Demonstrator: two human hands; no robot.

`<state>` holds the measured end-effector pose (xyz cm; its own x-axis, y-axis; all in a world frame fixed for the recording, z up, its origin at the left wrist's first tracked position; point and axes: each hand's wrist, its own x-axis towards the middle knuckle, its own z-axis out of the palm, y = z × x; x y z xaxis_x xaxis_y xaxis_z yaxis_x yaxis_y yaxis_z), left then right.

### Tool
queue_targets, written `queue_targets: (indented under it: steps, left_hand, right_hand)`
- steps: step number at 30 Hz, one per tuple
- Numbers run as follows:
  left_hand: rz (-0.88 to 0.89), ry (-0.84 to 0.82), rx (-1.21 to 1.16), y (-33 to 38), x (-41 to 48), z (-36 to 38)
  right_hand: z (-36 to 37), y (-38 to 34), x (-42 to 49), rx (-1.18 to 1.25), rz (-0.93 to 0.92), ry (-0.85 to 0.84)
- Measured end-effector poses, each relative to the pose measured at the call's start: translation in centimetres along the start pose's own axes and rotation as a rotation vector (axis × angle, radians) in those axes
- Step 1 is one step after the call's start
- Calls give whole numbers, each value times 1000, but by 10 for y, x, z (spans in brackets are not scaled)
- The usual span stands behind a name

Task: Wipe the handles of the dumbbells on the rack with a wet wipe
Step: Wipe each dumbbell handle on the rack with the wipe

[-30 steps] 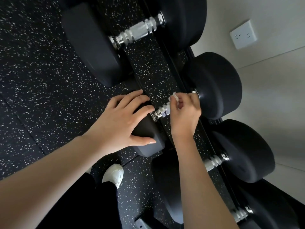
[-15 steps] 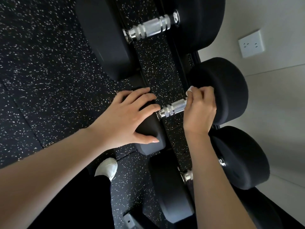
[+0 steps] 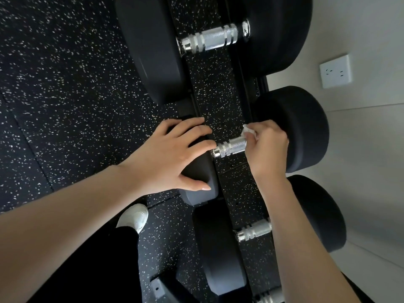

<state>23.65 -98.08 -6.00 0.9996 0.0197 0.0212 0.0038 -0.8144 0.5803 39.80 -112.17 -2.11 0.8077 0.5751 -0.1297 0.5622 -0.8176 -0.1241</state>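
Observation:
Black dumbbells lie in a row on a rack, seen from above. The middle dumbbell's chrome handle (image 3: 229,147) runs between its near head (image 3: 200,171) and far head (image 3: 303,127). My left hand (image 3: 172,156) rests spread on the near head, gripping it. My right hand (image 3: 265,147) is closed around the far end of the handle with a small white wet wipe (image 3: 248,131) pinched in its fingers. A larger dumbbell's handle (image 3: 213,39) shows above, and another handle (image 3: 254,230) below, partly behind my right forearm.
The rack's black rails (image 3: 251,101) run under the dumbbells, over a black speckled rubber floor (image 3: 65,84). A pale wall with a white socket (image 3: 335,71) is at the right. My white shoe (image 3: 135,217) and dark trouser leg stand close to the rack.
My right hand slid with the wipe from the handle's middle to its far end by the far head, baring more chrome. The left hand stayed on the near head. The view shifted slightly.

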Motion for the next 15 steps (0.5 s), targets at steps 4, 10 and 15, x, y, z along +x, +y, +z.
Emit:
queue_targets:
  steps: [4,10,15]
  left_hand:
    - [0,20,-14,0,0,1]
    - [-3,25,-21,0,0,2]
    - [1,40,-26,0,-1,2]
  right_hand:
    - [0,0,3,67,5,-69]
    - [8,-6,-2,103,-25,-108]
    - [18,-22,-10,163,-62,-172]
